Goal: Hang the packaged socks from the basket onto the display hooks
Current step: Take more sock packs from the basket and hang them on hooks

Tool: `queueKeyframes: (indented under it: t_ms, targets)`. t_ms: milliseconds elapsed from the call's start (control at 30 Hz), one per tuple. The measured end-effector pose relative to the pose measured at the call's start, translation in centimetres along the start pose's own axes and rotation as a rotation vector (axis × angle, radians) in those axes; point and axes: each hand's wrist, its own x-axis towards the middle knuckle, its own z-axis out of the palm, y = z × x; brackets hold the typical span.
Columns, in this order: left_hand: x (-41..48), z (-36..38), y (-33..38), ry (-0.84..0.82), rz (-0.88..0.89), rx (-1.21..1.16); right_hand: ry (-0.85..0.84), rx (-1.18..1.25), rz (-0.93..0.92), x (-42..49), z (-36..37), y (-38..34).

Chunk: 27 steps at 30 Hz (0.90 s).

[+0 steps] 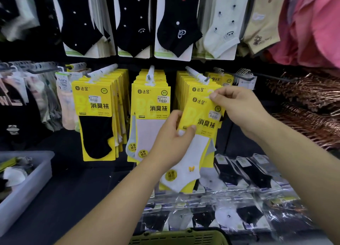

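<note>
I hold a yellow sock package (200,127) with a white sock in it, in front of the right-hand stack of yellow packs. My left hand (173,140) pinches its left edge at mid height. My right hand (237,107) grips its top right corner, just below the tip of the right display hook (197,74). The package tilts slightly and hangs from no hook. Two more hooks (103,72) (150,73) to the left carry full stacks of yellow packs. The green basket (180,237) shows only its rim at the bottom edge.
A grey plastic bin (27,186) with loose socks stands at the lower left. Clear-wrapped socks (239,198) lie on a shelf below the hooks. Black and white socks (176,24) hang above. Copper hangers (309,105) pile up at the right.
</note>
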Motion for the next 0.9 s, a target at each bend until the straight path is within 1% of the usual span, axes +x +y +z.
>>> queueKeyframes:
  t_ms: [67, 133, 267, 433, 500, 567, 600, 667, 733, 800, 833, 900]
  targets:
    - [1.1, 0.7, 0.4, 0.018, 0.001, 0.033, 0.098, -0.027, 0.007, 1.4, -0.3, -0.2]
    - [2.1, 1.1, 0.9, 0.034, 0.023, 0.135, 0.160, -0.088, -0.015, 2.7, -0.4, -0.5]
    - [3.2, 1.6, 1.3, 0.057, 0.016, 0.317, 0.178, -0.205, -0.109, 4.4, 0.3, -0.8]
    - [2.8, 1.8, 1.7, 0.061, -0.026, 0.526, 0.178, -0.362, -0.190, 4.0, 0.8, -0.3]
    - [2.3, 1.9, 1.9, 0.055, -0.024, 0.654, 0.213, -0.431, -0.204, 3.4, 0.9, 0.2]
    - [1.8, 2.2, 2.0, 0.068, -0.007, 0.707, 0.259, -0.409, -0.197, 2.5, 0.9, 1.3]
    - [1.8, 2.4, 1.9, 0.073, 0.004, 0.681, 0.277, -0.361, -0.185, 1.8, 1.0, 1.9]
    - [2.3, 2.7, 1.4, 0.078, -0.017, 0.511, 0.255, -0.221, -0.141, 0.1, 1.4, 3.4]
    - [3.1, 3.1, 0.7, 0.060, -0.137, 0.262, 0.165, -0.093, -0.096, -1.4, 2.3, 5.5]
    - [3.8, 3.6, -0.3, 0.051, -0.237, 0.028, 0.065, -0.025, -0.012, -2.4, 3.4, 7.3]
    - [4.0, 3.8, -0.9, 0.056, -0.259, -0.051, 0.023, 0.029, 0.036, -2.7, 4.0, 8.1]
    - [4.5, 4.3, -2.1, 0.082, -0.252, -0.132, -0.018, 0.091, 0.077, -2.7, 4.8, 9.4]
